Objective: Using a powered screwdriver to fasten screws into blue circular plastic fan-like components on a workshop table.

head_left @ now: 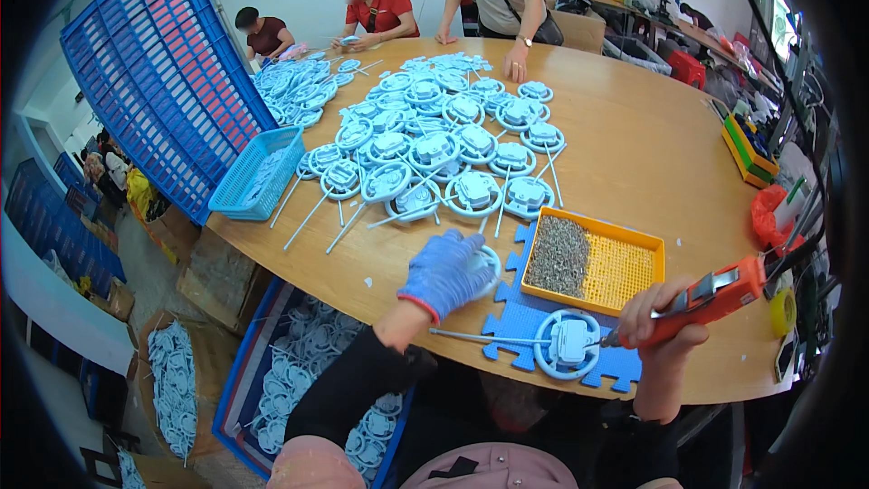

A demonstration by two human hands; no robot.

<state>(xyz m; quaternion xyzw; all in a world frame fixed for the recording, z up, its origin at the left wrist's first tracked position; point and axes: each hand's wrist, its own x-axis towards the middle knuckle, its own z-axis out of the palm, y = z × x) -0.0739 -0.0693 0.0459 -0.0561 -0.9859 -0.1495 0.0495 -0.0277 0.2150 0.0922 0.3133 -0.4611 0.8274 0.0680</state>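
My left hand (449, 273), in a blue glove, is closed on the rim of a light-blue toy steering wheel (491, 269) beside the mat; its palm hides most of that piece. My bare right hand (659, 315) grips an orange-red electric screwdriver (724, 294) whose tip points left. The tip is at the right side of a second toy steering wheel (570, 346), which lies on a blue foam mat (507, 329) with its thin stem toward the left. I cannot tell whether the tip touches a screw. Just beyond, a yellow tray (634, 262) holds many small grey screws (558, 255).
A large heap of toy steering wheels (434, 140) covers the table's middle. At left stand a light-blue basket (262, 177) and an upright blue crate (167, 72). Below the table edge, a blue-rimmed bin (237, 389) holds more wheels. Several people are around the table's far side.
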